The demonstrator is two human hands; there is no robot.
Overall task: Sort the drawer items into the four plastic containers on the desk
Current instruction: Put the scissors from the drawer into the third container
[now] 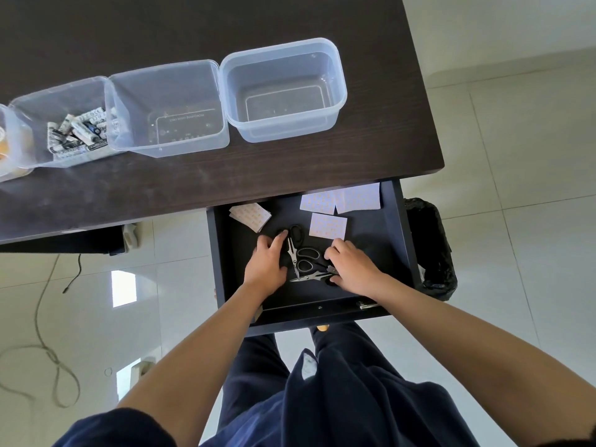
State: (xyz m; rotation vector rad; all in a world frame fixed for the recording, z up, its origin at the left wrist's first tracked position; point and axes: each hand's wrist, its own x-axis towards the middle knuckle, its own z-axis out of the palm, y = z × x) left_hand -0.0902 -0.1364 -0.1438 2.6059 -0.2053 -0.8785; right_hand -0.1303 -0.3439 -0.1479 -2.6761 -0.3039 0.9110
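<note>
The dark drawer (395,230) is pulled out under the desk. Three black-handled scissors lie tangled in its middle: one pair (293,253) pointing toward me, a second pair (306,257) beside it, a third pair (309,278) pointing left. My left hand (267,264) lies beside them with its fingertips touching the first pair's handle. My right hand (353,266) curls over the third pair's handles and hides them. Pale sticker sheets (327,225) lie behind the scissors, with more sheets (342,200) further back and a small stack (251,216) at the back left.
Four clear containers stand in a row on the dark desk (225,175): one (9,140) cut off at the left, one holding batteries (77,130), two empty ones (167,72) (283,50). A black bin (433,250) stands right of the drawer. A cable (48,350) lies on the floor.
</note>
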